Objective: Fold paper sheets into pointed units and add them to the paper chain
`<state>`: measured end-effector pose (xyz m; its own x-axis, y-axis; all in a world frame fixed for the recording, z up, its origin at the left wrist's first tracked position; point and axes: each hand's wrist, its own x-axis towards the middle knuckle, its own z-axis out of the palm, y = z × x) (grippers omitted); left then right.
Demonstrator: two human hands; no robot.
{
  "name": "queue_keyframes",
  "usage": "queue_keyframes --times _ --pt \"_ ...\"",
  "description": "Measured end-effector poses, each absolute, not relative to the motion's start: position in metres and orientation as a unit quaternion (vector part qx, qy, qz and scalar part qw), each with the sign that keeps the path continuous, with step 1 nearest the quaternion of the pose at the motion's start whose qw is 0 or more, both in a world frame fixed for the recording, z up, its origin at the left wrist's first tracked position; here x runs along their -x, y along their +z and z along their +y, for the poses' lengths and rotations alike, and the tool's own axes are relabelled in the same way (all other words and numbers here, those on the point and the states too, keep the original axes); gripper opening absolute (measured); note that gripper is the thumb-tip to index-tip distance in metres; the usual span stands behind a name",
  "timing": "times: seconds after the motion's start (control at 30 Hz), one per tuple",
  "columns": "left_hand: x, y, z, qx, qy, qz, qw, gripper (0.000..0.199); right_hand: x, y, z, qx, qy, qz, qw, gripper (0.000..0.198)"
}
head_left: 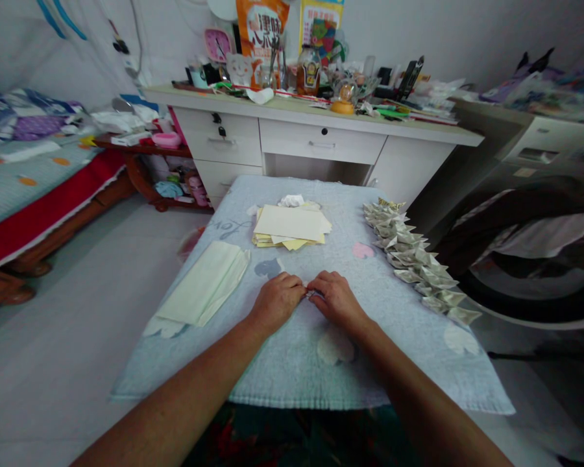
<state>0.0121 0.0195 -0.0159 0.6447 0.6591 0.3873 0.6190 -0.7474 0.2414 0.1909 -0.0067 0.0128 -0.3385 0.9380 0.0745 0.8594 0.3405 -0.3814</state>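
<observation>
Nearest, over the light-blue, cloth-covered worktop (pixel 282 373), the left hand (pixel 279 298) and right hand (pixel 339 298) meet tip to tip. The fingers of both are drawn narrow, thumb against forefinger, apparently pinching a small, pale, paper-like piece (pixel 312 294); its exact shape is hidden. To work such a piece well, I would keep the left pinch firm as an anchor, press with the right thumb in short strokes, and line the edges up before flattening any crease; a thin piece would probably tear if tugged. It lies right between the two sets of fingertips, touching the right ones and seemingly the left.

Beyond the left hand lies a long, pale-green, folded paper bundle (pixel 204 283), apart from the fingers. Right of the right hand, well apart, runs a slanting row of pointed, grey-white folded pieces (pixel 411 256). Farther ahead sits a loose stack of cream and yellow rectangular sheets (pixel 292 224), with a crumpled white wad (pixel 291 200) just behind.
</observation>
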Motion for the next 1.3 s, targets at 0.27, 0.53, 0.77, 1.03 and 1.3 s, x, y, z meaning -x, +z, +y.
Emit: queue_keyframes --times 0.27,0.53,0.77,1.03,1.3 --pt "-0.011 -0.013 0.019 -0.892 0.246 0.37 0.088 0.008 -0.193 0.016 -0.002 0.519 0.13 -0.832 0.144 0.013" --pt "-0.011 -0.014 0.02 -0.893 0.228 0.381 0.077 0.012 -0.194 0.009 -0.004 0.471 0.079 -0.862 0.171 0.013" --pt "-0.011 -0.015 0.02 -0.887 0.236 0.389 0.077 0.014 -0.195 -0.001 -0.004 0.496 0.109 -0.833 0.222 0.012" --pt "-0.012 -0.014 0.02 -0.881 0.242 0.393 0.102 0.012 -0.195 -0.004 0.0 0.505 0.131 -0.822 0.229 0.009" --pt "-0.007 -0.01 0.021 -0.841 0.274 0.433 0.174 0.004 -0.192 0.001 0.003 0.538 0.141 -0.81 0.185 0.013"
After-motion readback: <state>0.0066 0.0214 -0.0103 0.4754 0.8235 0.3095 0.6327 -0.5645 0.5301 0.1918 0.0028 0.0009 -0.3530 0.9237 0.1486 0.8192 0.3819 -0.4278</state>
